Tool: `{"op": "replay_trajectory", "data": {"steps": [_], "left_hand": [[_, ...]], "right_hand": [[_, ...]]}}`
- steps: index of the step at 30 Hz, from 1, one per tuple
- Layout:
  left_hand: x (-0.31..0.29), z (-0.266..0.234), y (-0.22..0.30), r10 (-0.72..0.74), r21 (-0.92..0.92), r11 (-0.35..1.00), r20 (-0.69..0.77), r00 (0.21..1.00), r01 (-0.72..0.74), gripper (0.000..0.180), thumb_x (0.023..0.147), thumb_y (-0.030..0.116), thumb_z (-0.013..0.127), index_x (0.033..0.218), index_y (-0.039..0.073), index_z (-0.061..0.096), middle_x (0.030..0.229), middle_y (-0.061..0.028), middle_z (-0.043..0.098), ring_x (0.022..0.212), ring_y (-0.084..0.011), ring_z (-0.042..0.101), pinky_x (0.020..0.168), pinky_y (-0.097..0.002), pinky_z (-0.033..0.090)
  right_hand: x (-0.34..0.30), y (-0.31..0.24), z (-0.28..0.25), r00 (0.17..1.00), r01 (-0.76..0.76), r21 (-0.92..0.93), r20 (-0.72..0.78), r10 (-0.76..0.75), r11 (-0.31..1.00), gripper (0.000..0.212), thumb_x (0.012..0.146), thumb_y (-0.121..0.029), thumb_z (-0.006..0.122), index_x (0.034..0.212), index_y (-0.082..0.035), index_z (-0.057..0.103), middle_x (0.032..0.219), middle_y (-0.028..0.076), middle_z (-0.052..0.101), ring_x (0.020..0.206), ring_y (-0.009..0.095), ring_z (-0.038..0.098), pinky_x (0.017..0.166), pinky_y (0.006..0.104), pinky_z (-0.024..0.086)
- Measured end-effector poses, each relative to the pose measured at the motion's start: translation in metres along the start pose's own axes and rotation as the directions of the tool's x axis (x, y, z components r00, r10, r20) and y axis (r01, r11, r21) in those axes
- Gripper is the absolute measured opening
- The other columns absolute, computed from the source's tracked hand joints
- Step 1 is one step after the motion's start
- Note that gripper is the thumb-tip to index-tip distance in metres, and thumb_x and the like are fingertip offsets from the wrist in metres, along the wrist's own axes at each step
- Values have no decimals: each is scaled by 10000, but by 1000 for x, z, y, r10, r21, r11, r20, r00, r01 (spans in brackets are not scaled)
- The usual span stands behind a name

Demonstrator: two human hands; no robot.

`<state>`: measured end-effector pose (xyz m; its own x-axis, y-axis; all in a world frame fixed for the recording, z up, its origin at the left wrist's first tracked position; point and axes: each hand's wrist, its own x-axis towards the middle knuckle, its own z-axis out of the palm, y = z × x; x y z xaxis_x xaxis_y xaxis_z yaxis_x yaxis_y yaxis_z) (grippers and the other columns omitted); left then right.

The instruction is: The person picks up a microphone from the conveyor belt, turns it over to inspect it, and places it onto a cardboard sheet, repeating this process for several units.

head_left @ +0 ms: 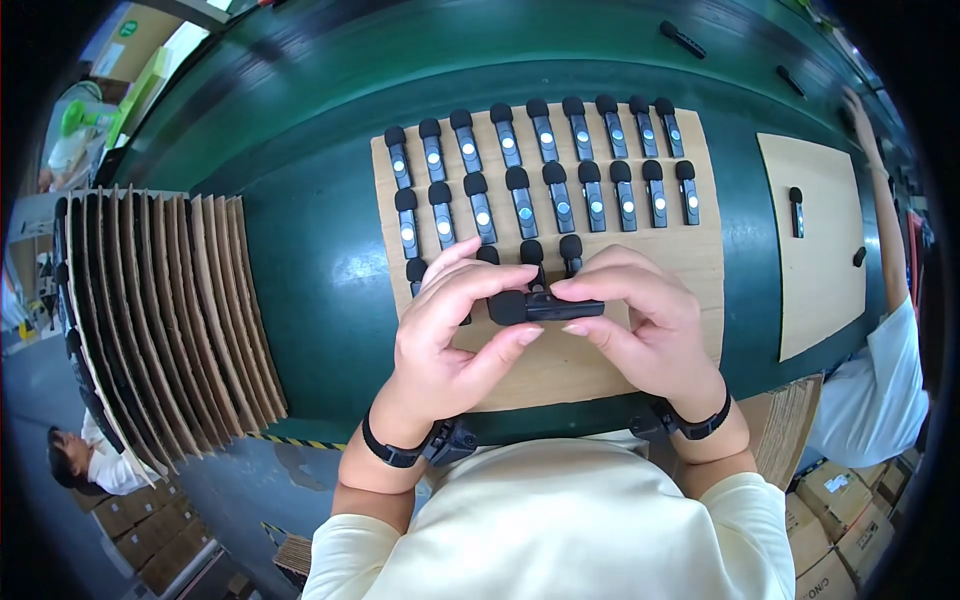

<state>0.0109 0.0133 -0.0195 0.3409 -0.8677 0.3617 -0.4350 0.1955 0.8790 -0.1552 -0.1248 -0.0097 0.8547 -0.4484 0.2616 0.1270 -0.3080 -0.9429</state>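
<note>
Between both hands I hold a small black clip-on wireless microphone [550, 308] level, its round foam windscreen to the left. My left hand [450, 335] pinches it near the foam end between thumb and fingers. The fingers of my right hand [645, 315] close on the plain end. Under my hands lies a cardboard sheet [560, 375] bearing rows of similar microphones, such as one microphone [555, 195] with a pale round disc on its body. The nearest row is partly hidden by my hands.
Upright cardboard dividers [215, 310] stand in a stack at left on the green table [310, 250]. At right, another cardboard sheet [815, 270] holds a microphone [796, 212]. Loose microphones [683, 40] lie on the far green surface. A co-worker's arm [885, 220] reaches in from the right.
</note>
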Motion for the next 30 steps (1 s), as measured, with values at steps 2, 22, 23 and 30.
{"op": "replay_trajectory", "data": {"steps": [2, 22, 23, 30], "left_hand": [[0, 1, -1, 10, -2, 1000, 8, 1000, -10, 340, 745, 57, 782, 1064, 19, 671, 961, -91, 708, 869, -232, 668, 1045, -508, 380], [2, 3, 0, 97, 21, 995, 25, 995, -98, 305, 732, 2, 758, 1025, 23, 676, 920, -94, 704, 837, -238, 668, 1032, -508, 398], [2, 3, 0, 100, 24, 995, 26, 995, -101, 305, 733, 7, 761, 1026, 23, 677, 918, -92, 703, 840, -238, 668, 1033, -509, 397], [2, 3, 4, 100, 27, 995, 8, 995, -100, 306, 738, 50, 776, 1026, 22, 677, 913, -89, 701, 862, -247, 666, 1037, -513, 391]], "right_hand": [[0, 3, 2, 991, 134, -106, 0, -135, 985, 319, 783, -3, 747, 1085, 36, 651, 941, 122, 633, 837, 222, 605, 750, 305, 474], [-4, 8, 8, 966, 228, -222, -73, -249, 948, 347, 737, 34, 752, 1066, 9, 643, 948, 125, 637, 822, 245, 615, 706, 330, 486], [-4, 8, 8, 966, 228, -223, -73, -250, 948, 347, 737, 34, 752, 1066, 9, 643, 948, 125, 637, 822, 245, 615, 706, 330, 486], [-3, 12, 8, 951, 283, -245, -51, -304, 927, 322, 746, 35, 735, 1051, -7, 640, 982, 122, 643, 843, 252, 614, 723, 336, 489]]}}
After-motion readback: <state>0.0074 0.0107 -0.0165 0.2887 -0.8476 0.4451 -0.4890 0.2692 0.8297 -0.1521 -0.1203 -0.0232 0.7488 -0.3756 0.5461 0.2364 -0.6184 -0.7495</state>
